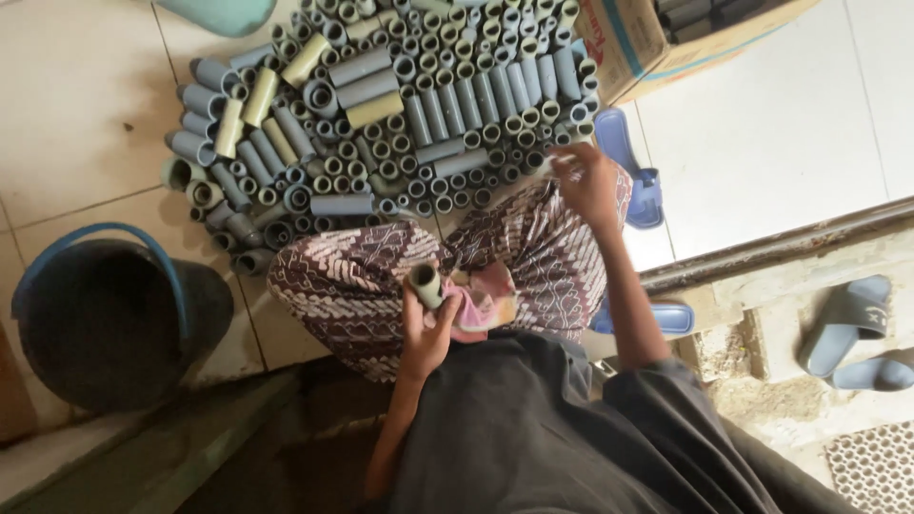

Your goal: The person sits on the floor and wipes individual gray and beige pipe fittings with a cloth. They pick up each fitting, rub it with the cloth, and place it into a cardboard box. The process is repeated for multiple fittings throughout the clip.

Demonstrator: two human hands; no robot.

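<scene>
A short grey pipe piece (426, 283) stands nearly upright in the left hand (426, 333), whose fingers are wrapped tight around its lower half, its open end facing up. The hand rests over the person's lap, where a pink cloth (484, 297) lies crumpled just beside the pipe piece on a brown-and-white patterned skirt (362, 276). The right hand (586, 181) is stretched forward to the near edge of a large heap of pipe pieces (400, 105) on the tiled floor (76, 114); it is blurred, and whether its fingers are closed on anything cannot be told. The heap holds grey and yellowish pieces, some lying on their sides, many standing on end with open mouths up. A dark bucket with a blue handle (105, 319) sits on the floor to the left, well apart from both hands. A cardboard box (633, 43) stands at the far right of the heap. 1 blue sandal (630, 162) lies just beyond the right hand, another (666, 319) by the right forearm, and 2 grey sandals (847, 324) rest on the concrete step to the right.
</scene>
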